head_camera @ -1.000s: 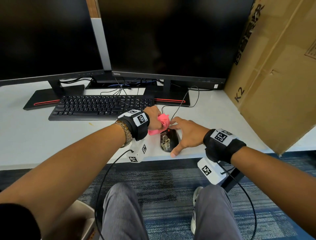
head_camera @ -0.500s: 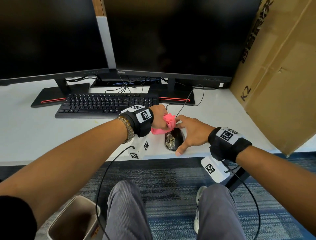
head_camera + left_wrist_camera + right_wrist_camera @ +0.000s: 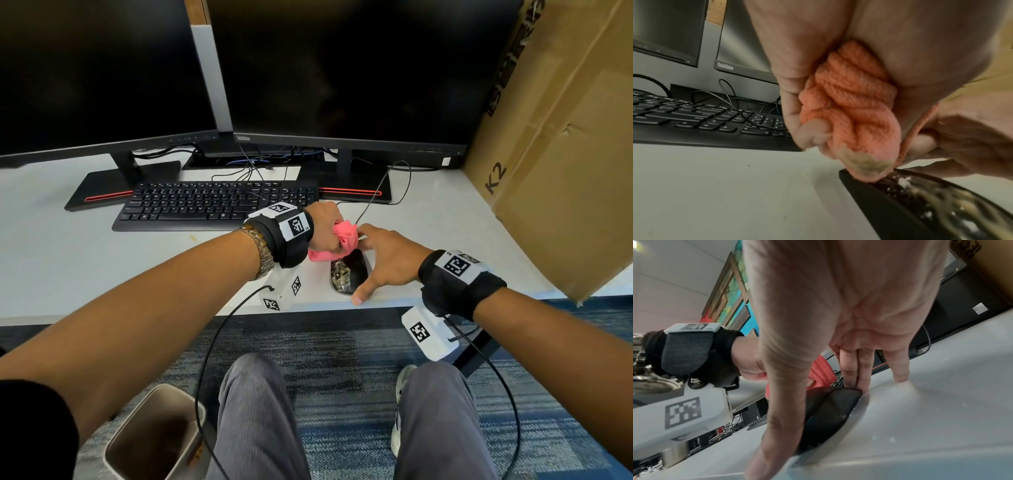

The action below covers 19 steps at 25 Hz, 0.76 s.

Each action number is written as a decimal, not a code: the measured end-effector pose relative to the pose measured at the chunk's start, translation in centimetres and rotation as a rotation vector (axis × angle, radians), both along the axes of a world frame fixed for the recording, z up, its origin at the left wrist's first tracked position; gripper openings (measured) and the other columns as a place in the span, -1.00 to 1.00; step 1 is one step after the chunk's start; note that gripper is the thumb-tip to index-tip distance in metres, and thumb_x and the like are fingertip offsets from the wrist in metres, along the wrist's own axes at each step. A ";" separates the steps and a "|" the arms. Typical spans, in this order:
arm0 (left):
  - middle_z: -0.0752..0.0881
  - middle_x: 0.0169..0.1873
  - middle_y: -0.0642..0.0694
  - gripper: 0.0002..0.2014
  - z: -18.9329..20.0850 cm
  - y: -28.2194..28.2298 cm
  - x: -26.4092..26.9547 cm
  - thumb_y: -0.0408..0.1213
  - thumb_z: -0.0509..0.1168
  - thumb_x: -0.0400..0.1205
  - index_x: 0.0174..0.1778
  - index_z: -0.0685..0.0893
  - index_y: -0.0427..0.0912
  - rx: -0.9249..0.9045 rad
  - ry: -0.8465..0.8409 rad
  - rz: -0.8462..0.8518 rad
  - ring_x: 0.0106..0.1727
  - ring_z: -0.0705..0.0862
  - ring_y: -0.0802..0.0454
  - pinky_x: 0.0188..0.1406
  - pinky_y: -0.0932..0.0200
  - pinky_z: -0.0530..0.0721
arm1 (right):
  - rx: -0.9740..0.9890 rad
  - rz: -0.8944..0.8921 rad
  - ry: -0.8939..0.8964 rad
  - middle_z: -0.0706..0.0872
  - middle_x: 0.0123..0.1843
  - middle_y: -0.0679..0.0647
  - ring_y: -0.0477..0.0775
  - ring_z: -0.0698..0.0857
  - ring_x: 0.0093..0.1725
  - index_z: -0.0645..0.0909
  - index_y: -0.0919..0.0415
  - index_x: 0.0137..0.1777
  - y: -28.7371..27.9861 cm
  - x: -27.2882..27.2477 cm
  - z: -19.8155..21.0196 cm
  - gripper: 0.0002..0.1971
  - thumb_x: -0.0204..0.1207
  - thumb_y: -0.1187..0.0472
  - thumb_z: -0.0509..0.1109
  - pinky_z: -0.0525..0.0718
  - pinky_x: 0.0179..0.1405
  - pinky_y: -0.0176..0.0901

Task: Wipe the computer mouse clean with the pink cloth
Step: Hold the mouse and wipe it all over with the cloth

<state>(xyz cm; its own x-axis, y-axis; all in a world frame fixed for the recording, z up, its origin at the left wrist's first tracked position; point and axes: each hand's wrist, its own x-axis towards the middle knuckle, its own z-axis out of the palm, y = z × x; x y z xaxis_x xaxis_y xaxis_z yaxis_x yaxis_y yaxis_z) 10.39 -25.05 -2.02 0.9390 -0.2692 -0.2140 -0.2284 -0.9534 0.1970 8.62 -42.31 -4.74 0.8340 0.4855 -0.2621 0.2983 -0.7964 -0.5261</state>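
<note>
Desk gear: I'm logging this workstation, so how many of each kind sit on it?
Monitors: 2
Keyboard: 1
Mouse: 1
Cloth: 1
Cardboard box: 1
Total: 6

Keyboard (image 3: pixel 212 205) blocks behind-left of hands; cardboard box (image 3: pixel 561 144) walls right; bare desk (image 3: pixel 61 253) left.

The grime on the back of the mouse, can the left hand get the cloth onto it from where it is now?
Probably yes. The left hand grips the pink cloth at the mouse's front; the soiled back lies uncovered, the right hand steadying only its side.
</note>
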 end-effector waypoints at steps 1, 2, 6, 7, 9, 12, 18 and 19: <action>0.55 -0.44 -0.07 -0.87 -0.1 0.1 -0.1 -0.27 0.37 0.52 -0.30 0.60 -0.20 -0.001 -0.005 -0.014 -0.32 0.52 -0.04 -0.49 0.25 0.43 | -0.006 0.000 -0.001 0.55 0.57 0.09 0.17 0.52 0.54 0.31 0.11 0.57 0.0 0.0 0.0 0.17 -0.06 0.00 0.85 0.50 0.49 0.06; 0.56 -0.43 -0.08 -0.87 -0.1 0.1 -0.1 -0.28 0.38 0.51 -0.31 0.60 -0.20 -0.007 -0.003 -0.021 -0.33 0.52 -0.03 -0.48 0.25 0.44 | -0.011 0.001 -0.001 0.54 0.58 0.10 0.17 0.52 0.55 0.31 0.12 0.57 0.1 0.0 0.0 0.18 -0.06 -0.01 0.85 0.50 0.50 0.06; 0.61 -0.42 -0.14 -0.87 -0.2 0.6 -0.4 -0.27 0.39 0.49 -0.32 0.63 -0.22 -0.061 -0.003 -0.031 -0.37 0.55 -0.02 -0.46 0.24 0.48 | -0.010 -0.001 0.001 0.54 0.58 0.11 0.18 0.52 0.55 0.30 0.12 0.59 0.0 -0.1 0.1 0.20 -0.07 -0.01 0.86 0.49 0.53 0.09; 0.61 -0.41 -0.13 -0.87 -0.2 0.9 -0.4 -0.28 0.38 0.51 -0.32 0.62 -0.23 -0.067 -0.009 -0.022 -0.36 0.56 -0.02 -0.45 0.26 0.49 | -0.001 -0.004 0.003 0.54 0.59 0.10 0.17 0.52 0.55 0.30 0.13 0.59 0.0 -0.1 0.1 0.19 -0.06 0.00 0.86 0.49 0.54 0.09; 0.64 -0.39 -0.15 -0.86 -0.5 1.3 -0.1 -0.27 0.38 0.52 -0.30 0.65 -0.26 -0.080 -0.025 0.018 -0.34 0.59 -0.03 -0.43 0.25 0.54 | 0.018 -0.009 0.005 0.53 0.60 0.10 0.15 0.50 0.57 0.31 0.13 0.58 0.1 -0.1 0.0 0.19 -0.06 0.01 0.86 0.48 0.56 0.10; 0.65 -0.40 -0.16 -0.86 -1.3 1.7 0.1 -0.25 0.39 0.49 -0.31 0.65 -0.24 -0.121 -0.027 0.064 -0.36 0.60 -0.04 -0.43 0.22 0.56 | 0.015 -0.011 0.004 0.52 0.61 0.10 0.14 0.49 0.58 0.30 0.14 0.60 0.1 -0.1 -0.1 0.20 -0.05 0.01 0.86 0.47 0.56 0.08; 0.66 -0.43 -0.14 -0.88 -1.3 2.0 -0.2 -0.23 0.42 0.43 -0.33 0.66 -0.20 -0.131 0.005 0.042 -0.41 0.61 -0.03 -0.40 0.17 0.62 | 0.028 -0.016 0.010 0.53 0.60 0.11 0.11 0.51 0.57 0.33 0.15 0.58 0.1 -0.1 -0.1 0.17 -0.05 0.04 0.86 0.47 0.55 0.01; 0.66 -0.43 -0.14 -0.86 -1.3 2.1 -0.3 -0.22 0.42 0.44 -0.32 0.67 -0.22 -0.138 0.006 0.038 -0.41 0.60 -0.03 -0.41 0.17 0.60 | 0.026 -0.016 0.012 0.53 0.60 0.11 0.11 0.51 0.58 0.33 0.15 0.58 0.2 -0.1 0.0 0.16 -0.04 0.05 0.86 0.47 0.54 0.00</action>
<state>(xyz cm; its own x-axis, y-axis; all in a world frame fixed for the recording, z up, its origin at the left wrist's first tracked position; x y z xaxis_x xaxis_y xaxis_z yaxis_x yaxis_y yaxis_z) 10.09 -22.98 -3.32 0.9478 -0.2608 -0.1833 -0.1912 -0.9252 0.3278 8.48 -42.13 -4.77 0.8385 0.4787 -0.2602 0.2789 -0.7873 -0.5498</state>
